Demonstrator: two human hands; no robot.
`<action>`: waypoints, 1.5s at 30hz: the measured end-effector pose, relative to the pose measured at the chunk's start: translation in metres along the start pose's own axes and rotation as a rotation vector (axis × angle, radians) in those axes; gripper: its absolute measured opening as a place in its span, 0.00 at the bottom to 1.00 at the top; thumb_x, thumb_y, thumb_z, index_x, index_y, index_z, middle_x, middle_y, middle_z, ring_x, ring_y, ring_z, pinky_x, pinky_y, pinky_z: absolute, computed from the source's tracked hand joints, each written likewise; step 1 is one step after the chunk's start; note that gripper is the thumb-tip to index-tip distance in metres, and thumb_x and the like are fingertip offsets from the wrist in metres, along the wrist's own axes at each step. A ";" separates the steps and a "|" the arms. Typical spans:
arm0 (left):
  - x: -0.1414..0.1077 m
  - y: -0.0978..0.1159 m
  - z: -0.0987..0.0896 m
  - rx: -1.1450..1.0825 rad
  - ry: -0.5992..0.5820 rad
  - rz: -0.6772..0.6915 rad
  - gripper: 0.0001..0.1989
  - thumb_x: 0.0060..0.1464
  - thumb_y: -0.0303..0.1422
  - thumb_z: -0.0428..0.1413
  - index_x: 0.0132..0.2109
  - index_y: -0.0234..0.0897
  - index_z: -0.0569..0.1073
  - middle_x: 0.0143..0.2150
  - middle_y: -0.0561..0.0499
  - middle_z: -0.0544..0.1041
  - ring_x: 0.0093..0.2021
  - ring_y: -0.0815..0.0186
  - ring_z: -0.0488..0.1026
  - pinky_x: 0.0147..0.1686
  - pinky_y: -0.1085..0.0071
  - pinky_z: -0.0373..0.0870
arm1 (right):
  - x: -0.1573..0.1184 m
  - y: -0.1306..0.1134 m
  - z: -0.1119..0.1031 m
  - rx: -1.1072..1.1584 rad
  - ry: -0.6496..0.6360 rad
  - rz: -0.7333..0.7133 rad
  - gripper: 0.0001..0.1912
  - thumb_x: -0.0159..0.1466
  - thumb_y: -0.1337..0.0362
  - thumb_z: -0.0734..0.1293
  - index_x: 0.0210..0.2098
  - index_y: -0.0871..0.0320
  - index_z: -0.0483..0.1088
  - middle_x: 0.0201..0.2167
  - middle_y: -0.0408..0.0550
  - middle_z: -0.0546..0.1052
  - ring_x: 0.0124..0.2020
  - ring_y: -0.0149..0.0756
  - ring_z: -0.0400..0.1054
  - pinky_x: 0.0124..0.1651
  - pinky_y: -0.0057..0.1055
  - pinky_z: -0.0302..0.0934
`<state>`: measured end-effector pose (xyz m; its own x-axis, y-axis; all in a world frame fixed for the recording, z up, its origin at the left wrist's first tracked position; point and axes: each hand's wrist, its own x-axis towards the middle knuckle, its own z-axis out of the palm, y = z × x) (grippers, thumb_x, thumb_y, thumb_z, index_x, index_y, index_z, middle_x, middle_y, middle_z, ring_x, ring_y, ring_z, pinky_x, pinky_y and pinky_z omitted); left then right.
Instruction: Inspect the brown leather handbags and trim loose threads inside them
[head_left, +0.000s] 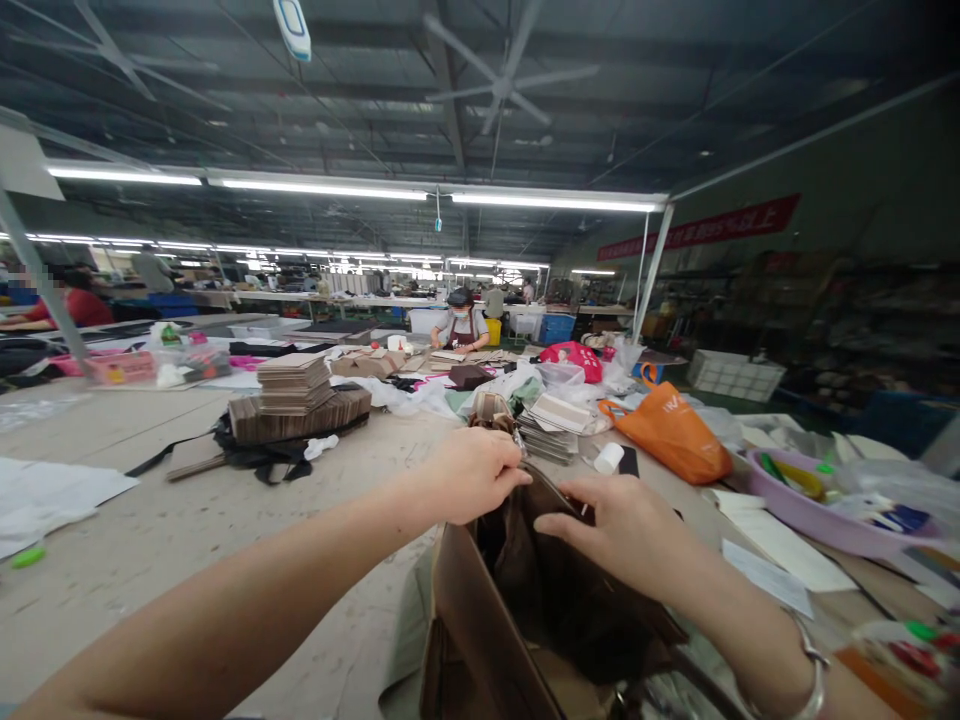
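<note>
A brown handbag (487, 620) stands before me at the table's near side, its mouth open towards me and its dark lining showing. My left hand (476, 475) is closed at the bag's far end, fingers curled on the edge. On the right, my right hand (626, 525) grips the bag's rim, with the thumb towards the inside and the other fingers partly hidden. A strap crosses the near side of the opening. Just beyond my left hand lies a small brown bundle (491, 408) with something shiny beside it.
Stacked brown panels (292, 385) lie left on the worktable (300, 560). Beyond the bag are pale panels (551, 425) and a white roll (608, 458). An orange bag (671, 430) and purple basin (810, 515) stand right. A co-worker (460, 325) sits across the table.
</note>
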<state>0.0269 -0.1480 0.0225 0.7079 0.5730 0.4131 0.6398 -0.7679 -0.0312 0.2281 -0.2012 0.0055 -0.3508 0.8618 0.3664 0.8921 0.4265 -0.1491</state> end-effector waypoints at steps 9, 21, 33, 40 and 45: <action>-0.001 -0.004 0.002 -0.023 -0.036 -0.059 0.18 0.57 0.42 0.51 0.25 0.35 0.70 0.26 0.51 0.74 0.29 0.67 0.68 0.29 0.71 0.57 | 0.010 -0.003 0.006 -0.165 0.032 -0.037 0.18 0.64 0.56 0.61 0.21 0.55 0.71 0.20 0.44 0.74 0.23 0.33 0.65 0.25 0.31 0.44; -0.041 0.021 -0.036 -0.232 -0.092 -0.171 0.42 0.41 0.46 0.62 0.62 0.41 0.57 0.65 0.44 0.56 0.63 0.51 0.54 0.61 0.53 0.53 | 0.009 -0.011 0.008 -0.212 0.015 0.076 0.16 0.65 0.60 0.59 0.26 0.56 0.73 0.25 0.46 0.76 0.28 0.35 0.69 0.28 0.29 0.48; -0.072 0.012 -0.031 -0.038 -0.120 -0.185 0.13 0.54 0.34 0.53 0.22 0.38 0.70 0.35 0.53 0.74 0.51 0.57 0.65 0.60 0.39 0.29 | 0.004 -0.014 0.003 -0.183 -0.008 0.064 0.12 0.63 0.56 0.62 0.27 0.53 0.71 0.25 0.44 0.77 0.28 0.37 0.70 0.27 0.30 0.47; -0.048 -0.010 -0.037 0.072 -0.242 -0.176 0.15 0.43 0.24 0.58 0.40 0.40 0.66 0.44 0.50 0.67 0.48 0.58 0.63 0.56 0.47 0.52 | 0.007 -0.030 0.000 -0.227 -0.053 0.059 0.12 0.60 0.54 0.64 0.28 0.54 0.71 0.26 0.47 0.77 0.29 0.41 0.71 0.26 0.30 0.48; -0.035 -0.005 -0.032 0.003 -0.210 -0.107 0.25 0.41 0.26 0.62 0.48 0.41 0.64 0.49 0.48 0.63 0.50 0.56 0.62 0.51 0.58 0.60 | 0.020 -0.032 -0.003 -0.187 -0.056 0.034 0.15 0.59 0.49 0.65 0.30 0.54 0.72 0.29 0.46 0.77 0.31 0.40 0.71 0.28 0.30 0.51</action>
<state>-0.0110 -0.1730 0.0368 0.6822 0.6986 0.2158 0.7154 -0.6987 0.0003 0.1931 -0.1984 0.0209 -0.3301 0.8909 0.3119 0.9392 0.3430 0.0143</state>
